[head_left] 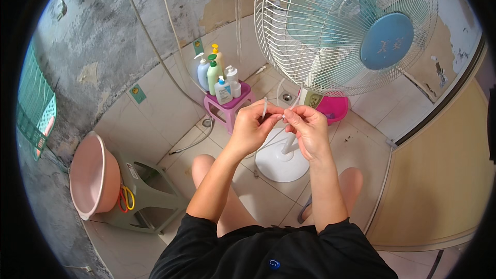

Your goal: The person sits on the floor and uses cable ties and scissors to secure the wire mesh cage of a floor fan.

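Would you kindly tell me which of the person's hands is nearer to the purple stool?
The left. In the picture, the left hand is just right of the purple stool, while the right hand is farther right, beyond the left.

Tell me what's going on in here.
A person in a black top is working a thin white strip with both hands: the left hand and right hand are pinched close together, fingertips nearly meeting. What exactly the strip is, I can't tell. The fan stands just beyond them. Pump bottles are on the purple stool, and the scissors are out of hand, over by the pink basin.
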Action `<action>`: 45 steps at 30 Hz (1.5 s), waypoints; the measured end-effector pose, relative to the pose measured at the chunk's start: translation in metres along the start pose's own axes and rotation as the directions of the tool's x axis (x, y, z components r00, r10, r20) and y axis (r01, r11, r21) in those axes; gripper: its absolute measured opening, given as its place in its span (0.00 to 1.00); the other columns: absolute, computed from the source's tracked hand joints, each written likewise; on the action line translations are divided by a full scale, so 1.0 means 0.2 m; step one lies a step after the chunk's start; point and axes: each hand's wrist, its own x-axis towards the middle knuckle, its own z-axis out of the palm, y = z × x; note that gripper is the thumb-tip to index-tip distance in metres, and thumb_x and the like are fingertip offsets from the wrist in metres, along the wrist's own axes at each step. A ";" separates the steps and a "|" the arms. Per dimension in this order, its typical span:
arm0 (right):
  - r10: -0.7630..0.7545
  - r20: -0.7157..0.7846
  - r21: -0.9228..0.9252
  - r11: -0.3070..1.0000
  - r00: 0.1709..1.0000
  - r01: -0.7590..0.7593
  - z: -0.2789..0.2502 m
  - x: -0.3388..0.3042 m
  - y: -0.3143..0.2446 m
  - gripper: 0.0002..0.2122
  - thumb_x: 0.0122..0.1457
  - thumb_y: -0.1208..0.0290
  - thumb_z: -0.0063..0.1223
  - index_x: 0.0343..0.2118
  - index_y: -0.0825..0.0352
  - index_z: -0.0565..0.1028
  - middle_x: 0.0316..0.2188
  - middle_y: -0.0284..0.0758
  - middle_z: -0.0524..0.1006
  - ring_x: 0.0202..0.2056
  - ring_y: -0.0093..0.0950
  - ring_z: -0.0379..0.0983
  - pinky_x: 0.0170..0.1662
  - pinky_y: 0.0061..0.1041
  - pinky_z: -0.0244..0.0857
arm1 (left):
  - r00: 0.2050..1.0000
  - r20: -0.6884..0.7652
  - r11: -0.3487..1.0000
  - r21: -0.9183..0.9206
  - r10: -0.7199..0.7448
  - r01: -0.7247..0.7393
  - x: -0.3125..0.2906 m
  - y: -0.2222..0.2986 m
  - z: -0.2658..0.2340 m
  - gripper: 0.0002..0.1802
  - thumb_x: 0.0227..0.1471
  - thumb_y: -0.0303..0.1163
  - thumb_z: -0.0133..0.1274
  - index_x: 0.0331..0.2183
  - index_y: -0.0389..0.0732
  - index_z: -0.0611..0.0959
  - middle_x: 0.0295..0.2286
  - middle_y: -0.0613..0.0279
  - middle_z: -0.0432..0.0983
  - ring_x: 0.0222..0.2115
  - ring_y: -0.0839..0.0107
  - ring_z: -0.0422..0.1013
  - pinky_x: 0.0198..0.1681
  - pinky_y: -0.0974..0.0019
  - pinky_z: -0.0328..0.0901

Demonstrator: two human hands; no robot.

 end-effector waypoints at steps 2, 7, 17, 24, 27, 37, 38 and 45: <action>0.017 0.008 0.009 1.000 1.000 -0.017 -0.01 0.00 -0.01 0.07 0.49 0.73 0.59 0.29 0.71 0.75 0.24 0.32 0.75 0.26 0.18 0.70 0.27 0.15 0.63 | 1.000 -0.011 1.000 -0.012 0.025 -0.025 0.00 0.00 0.00 0.05 0.44 0.20 0.54 0.29 0.36 0.81 0.20 0.64 0.70 0.19 0.80 0.63 0.20 0.75 0.57; 0.017 -0.007 -0.022 1.000 1.000 -0.017 -0.02 0.01 -0.01 0.08 0.49 0.73 0.59 0.29 0.71 0.74 0.24 0.33 0.75 0.26 0.19 0.70 0.27 0.15 0.64 | 0.999 0.040 0.998 0.062 0.006 -0.008 0.01 -0.02 0.00 0.05 0.44 0.20 0.55 0.28 0.36 0.81 0.21 0.65 0.70 0.17 0.82 0.61 0.19 0.76 0.56; -0.053 -0.021 -0.017 0.998 0.998 0.053 -0.01 0.03 0.02 0.07 0.49 0.74 0.59 0.29 0.71 0.73 0.24 0.34 0.75 0.25 0.19 0.70 0.25 0.16 0.65 | 0.996 0.028 0.981 -0.172 -0.084 0.088 0.02 0.00 0.01 0.06 0.44 0.17 0.52 0.28 0.35 0.81 0.22 0.70 0.69 0.18 0.87 0.58 0.19 0.80 0.53; 0.028 -0.007 0.132 0.991 1.000 -0.027 -0.03 0.05 0.00 0.08 0.48 0.78 0.58 0.31 0.66 0.70 0.28 0.29 0.72 0.27 0.19 0.70 0.24 0.15 0.64 | 0.993 0.096 0.997 -0.017 -0.070 0.072 0.03 0.01 -0.02 0.04 0.44 0.18 0.51 0.27 0.33 0.80 0.24 0.70 0.70 0.19 0.86 0.60 0.19 0.80 0.54; 0.001 0.009 0.088 0.996 1.000 -0.002 -0.02 0.04 -0.02 0.10 0.47 0.79 0.59 0.31 0.66 0.69 0.28 0.29 0.71 0.28 0.19 0.70 0.23 0.15 0.64 | 0.993 0.102 0.998 0.016 -0.063 0.061 0.02 0.01 -0.02 0.04 0.44 0.18 0.51 0.27 0.33 0.79 0.24 0.70 0.70 0.19 0.86 0.60 0.19 0.80 0.54; -0.405 -0.075 -0.247 0.893 0.911 0.376 0.03 0.04 0.06 0.08 0.48 0.81 0.57 0.30 0.70 0.70 0.28 0.32 0.72 0.28 0.21 0.71 0.27 0.18 0.68 | 0.983 0.063 0.889 -0.418 -0.174 0.184 0.01 -0.04 0.05 0.06 0.48 0.21 0.51 0.32 0.32 0.77 0.26 0.67 0.73 0.25 0.83 0.67 0.27 0.80 0.61; -0.540 -0.012 -0.408 0.771 0.841 0.489 0.03 0.03 0.07 0.08 0.47 0.82 0.57 0.30 0.70 0.71 0.28 0.33 0.73 0.29 0.23 0.72 0.28 0.19 0.69 | 0.983 0.063 0.890 -0.417 -0.174 0.184 0.01 -0.05 0.05 0.06 0.48 0.21 0.51 0.32 0.32 0.77 0.26 0.67 0.73 0.25 0.83 0.67 0.27 0.80 0.61; -0.728 0.292 -0.667 0.309 0.620 0.678 0.02 0.02 0.04 0.07 0.45 0.84 0.56 0.30 0.71 0.74 0.30 0.39 0.74 0.29 0.31 0.74 0.28 0.23 0.68 | 0.972 0.007 0.890 -0.400 -0.234 0.217 0.01 -0.08 0.05 0.05 0.50 0.22 0.49 0.30 0.30 0.77 0.27 0.62 0.75 0.28 0.80 0.70 0.32 0.77 0.66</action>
